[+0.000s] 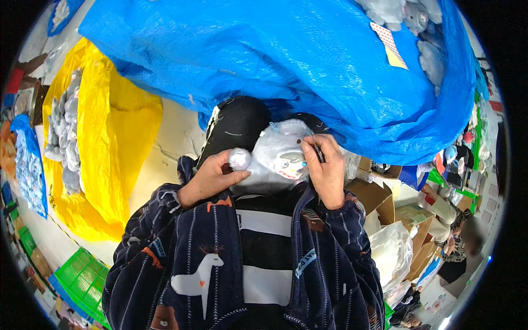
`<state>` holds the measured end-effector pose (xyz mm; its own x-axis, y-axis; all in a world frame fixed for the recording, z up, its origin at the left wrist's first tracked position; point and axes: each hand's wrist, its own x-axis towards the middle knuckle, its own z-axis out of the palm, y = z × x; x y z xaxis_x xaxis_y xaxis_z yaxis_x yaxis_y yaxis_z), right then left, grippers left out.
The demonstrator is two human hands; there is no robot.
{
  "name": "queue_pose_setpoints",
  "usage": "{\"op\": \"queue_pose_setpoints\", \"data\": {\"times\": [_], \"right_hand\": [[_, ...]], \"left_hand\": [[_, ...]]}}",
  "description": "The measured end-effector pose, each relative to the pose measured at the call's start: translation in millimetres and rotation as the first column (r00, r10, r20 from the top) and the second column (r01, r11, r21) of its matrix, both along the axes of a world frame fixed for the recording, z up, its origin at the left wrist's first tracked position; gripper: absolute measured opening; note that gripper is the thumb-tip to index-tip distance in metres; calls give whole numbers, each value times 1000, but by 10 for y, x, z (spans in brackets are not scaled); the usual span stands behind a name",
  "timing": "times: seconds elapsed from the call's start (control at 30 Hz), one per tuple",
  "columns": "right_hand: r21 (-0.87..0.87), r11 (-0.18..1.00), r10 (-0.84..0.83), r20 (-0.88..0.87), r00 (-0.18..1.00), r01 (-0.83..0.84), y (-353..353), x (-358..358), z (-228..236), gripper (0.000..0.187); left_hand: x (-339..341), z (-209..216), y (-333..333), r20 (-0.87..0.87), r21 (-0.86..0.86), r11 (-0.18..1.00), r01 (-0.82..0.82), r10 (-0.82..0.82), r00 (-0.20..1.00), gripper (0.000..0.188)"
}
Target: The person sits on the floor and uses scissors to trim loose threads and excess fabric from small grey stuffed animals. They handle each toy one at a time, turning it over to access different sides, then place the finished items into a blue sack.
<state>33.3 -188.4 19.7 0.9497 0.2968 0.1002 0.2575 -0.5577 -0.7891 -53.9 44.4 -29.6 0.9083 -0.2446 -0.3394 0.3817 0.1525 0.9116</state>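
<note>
A grey plush toy (275, 148) lies in my lap across my dark trousers. Its face has round eyes and a pink-red mouth on a pale muzzle, and a small dark spot shows on the fur nearer my right fingers. My left hand (212, 179) is closed on the toy's left side, beside a rounded limb with a pale shiny end (239, 159) between thumb and fingers. At the toy's right edge, my right hand (327, 168) pinches with thumb and forefinger; what lies between the tips is too small to make out. A bit of light blue shows at the toy's top.
A large blue sack (264, 60) spreads in front of my knees, with grey plush toys (415, 19) at its far right. To the left, a yellow sack (118, 143) holds several more. Cardboard boxes (377, 201) and clear plastic (390, 253) are at my right, a person (456, 264) beyond.
</note>
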Motion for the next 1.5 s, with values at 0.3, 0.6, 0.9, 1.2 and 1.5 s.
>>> {"op": "queue_pose_setpoints", "data": {"times": [0.3, 0.6, 0.9, 1.2, 1.5], "right_hand": [[-290, 937, 265, 227, 937, -195, 274, -187, 327, 38], [-411, 906, 237, 292, 926, -102, 285, -235, 311, 40], [-292, 948, 200, 247, 948, -124, 297, -269, 197, 41], [-225, 960, 228, 290, 929, -166, 292, -213, 191, 43], [-302, 923, 320, 253, 913, -240, 119, -186, 282, 46]], "left_hand": [[98, 23, -101, -106, -191, 968, -163, 145, 984, 21], [162, 53, -190, -88, -336, 935, -115, 90, 992, 24], [183, 92, -270, 9, -406, 901, -153, 172, 985, 26], [246, 14, -245, 66, -291, 957, 4, 16, 998, 24], [285, 83, -248, 85, -313, 947, 68, -44, 995, 26]]}}
